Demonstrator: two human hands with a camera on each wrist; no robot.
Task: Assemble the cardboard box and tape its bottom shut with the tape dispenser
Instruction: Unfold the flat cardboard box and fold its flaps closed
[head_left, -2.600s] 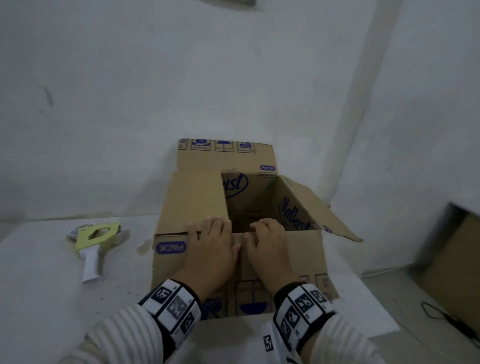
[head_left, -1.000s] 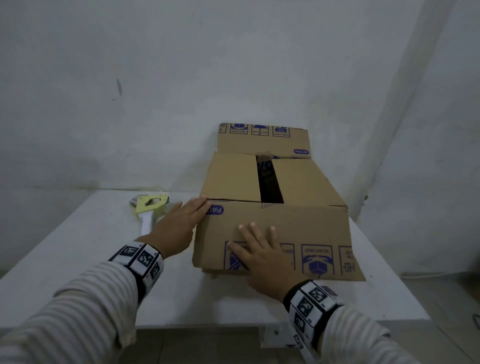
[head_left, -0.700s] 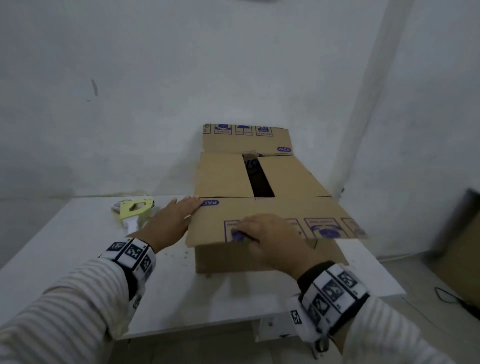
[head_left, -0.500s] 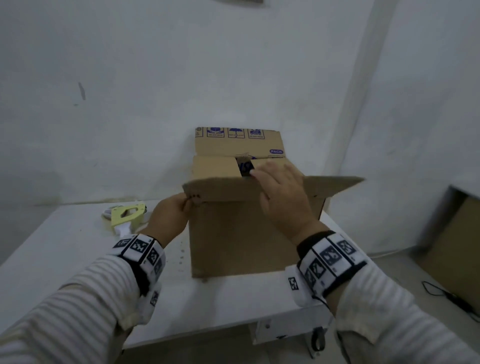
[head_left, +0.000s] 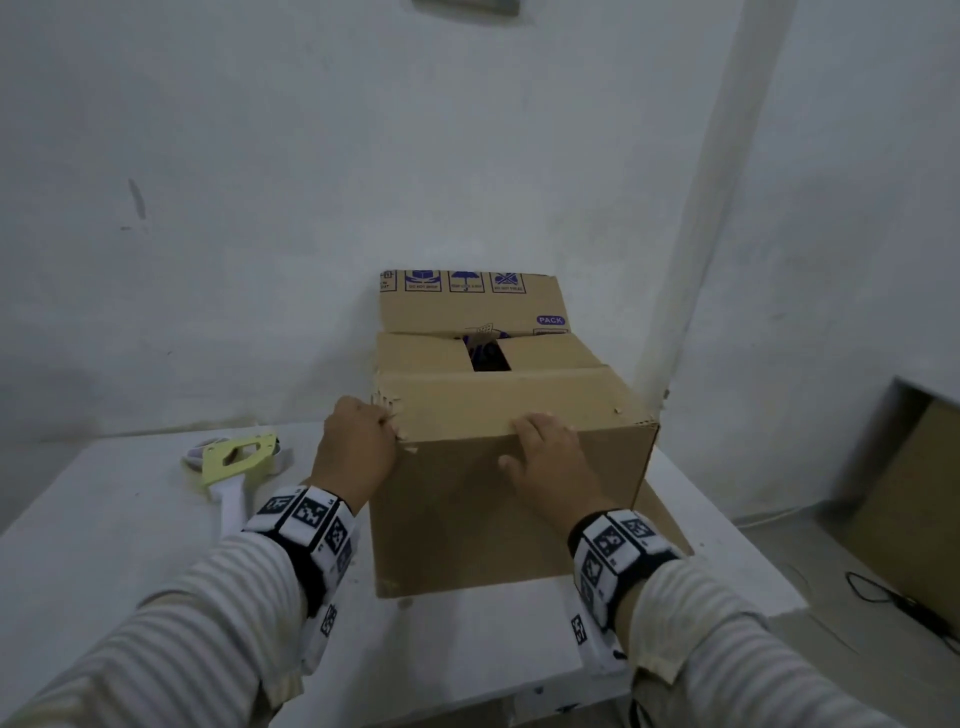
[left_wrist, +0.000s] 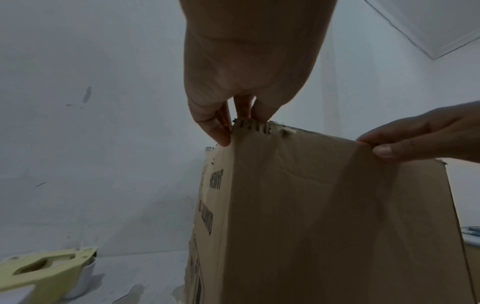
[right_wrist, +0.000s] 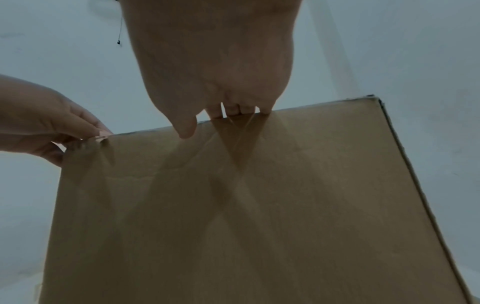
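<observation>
A brown cardboard box (head_left: 509, 499) stands on the white table (head_left: 130, 519). Its two side flaps are folded in with a dark gap (head_left: 491, 358) between them, and the near flap (head_left: 509, 400) lies folded over them. The far flap (head_left: 467, 306) stands upright against the wall. My left hand (head_left: 387, 421) pinches the torn near-left top corner, shown close in the left wrist view (left_wrist: 233, 121). My right hand (head_left: 524, 441) holds the near top edge, fingers over the fold and thumb (right_wrist: 185, 127) on the front face. The yellow-green tape dispenser (head_left: 234, 457) lies left of the box, untouched.
The wall rises right behind the box, with a white vertical pipe (head_left: 691, 234) at its right. The table's right edge runs close beside the box. On the floor at the right are a brown board (head_left: 914, 493) and a dark cable (head_left: 883, 597).
The near flap hung down the front, then was lifted and folded over the top. My left hand moved from the box's side to its corner; my right hand came back to the near edge.
</observation>
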